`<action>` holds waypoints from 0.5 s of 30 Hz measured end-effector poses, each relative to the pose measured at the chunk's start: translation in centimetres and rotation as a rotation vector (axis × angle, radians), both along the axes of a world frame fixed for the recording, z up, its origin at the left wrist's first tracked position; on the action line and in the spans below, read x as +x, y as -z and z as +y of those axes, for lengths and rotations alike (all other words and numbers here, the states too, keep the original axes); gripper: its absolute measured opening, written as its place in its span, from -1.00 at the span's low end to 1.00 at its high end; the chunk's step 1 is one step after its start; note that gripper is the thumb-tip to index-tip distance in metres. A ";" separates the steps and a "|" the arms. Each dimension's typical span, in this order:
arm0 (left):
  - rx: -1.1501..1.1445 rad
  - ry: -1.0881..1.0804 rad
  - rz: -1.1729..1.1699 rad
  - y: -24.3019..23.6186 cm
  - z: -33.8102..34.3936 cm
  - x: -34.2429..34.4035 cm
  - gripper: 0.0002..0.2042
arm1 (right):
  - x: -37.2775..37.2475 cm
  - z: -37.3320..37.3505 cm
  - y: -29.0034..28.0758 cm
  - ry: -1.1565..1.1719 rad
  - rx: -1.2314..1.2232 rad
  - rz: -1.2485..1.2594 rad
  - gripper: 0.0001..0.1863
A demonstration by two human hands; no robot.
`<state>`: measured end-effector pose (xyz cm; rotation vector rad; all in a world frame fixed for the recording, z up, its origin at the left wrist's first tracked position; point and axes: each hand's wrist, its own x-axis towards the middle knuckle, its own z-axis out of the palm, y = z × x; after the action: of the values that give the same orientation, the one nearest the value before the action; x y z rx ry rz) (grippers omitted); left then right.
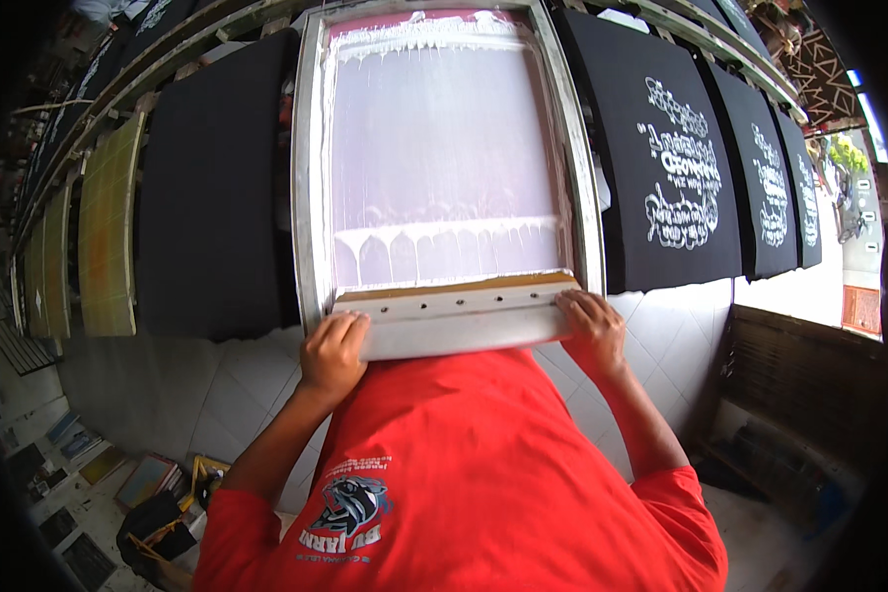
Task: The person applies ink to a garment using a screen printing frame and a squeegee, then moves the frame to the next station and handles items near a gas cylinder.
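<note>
A screen printing frame (444, 128) lies straight in front of me, its pale lavender mesh streaked with white ink along the far end and in a dripping band across the near half. A wide squeegee (464, 321) with a pale handle, several bolts and a tan blade rests across the frame's near end. My left hand (333, 350) grips the squeegee's left end, fingers curled over it. My right hand (594, 326) holds its right end the same way. My red shirt (464, 464) is just below the squeegee.
Black fabric boards with white prints (671, 163) stand to the right; a plain black board (207, 178) and yellowish boards (109, 227) line the left, along wooden rails. A tiled floor (227, 395) shows below, with stacked items (148, 483) at lower left and a dark wooden structure (789, 365) at right.
</note>
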<state>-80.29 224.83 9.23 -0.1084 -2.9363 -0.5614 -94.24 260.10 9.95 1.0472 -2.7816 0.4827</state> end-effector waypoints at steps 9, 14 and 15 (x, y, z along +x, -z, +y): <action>-0.088 0.061 0.103 0.2 -4.8 -13.4 -0.72 | -12.4 -4.0 0.4 -0.059 0.014 -0.040 -0.63; -0.112 0.060 0.146 2.1 -8.6 -21.6 -0.58 | -21.3 -7.1 1.8 -0.100 0.012 0.047 -0.58; -0.114 0.059 0.140 2.4 -9.3 -23.0 -0.57 | -22.9 -7.7 2.1 -0.096 0.008 0.059 -0.56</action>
<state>-103.27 215.58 6.85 -0.2374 -2.8344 -0.3780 -117.12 252.43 7.89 1.1808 -2.6943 0.4444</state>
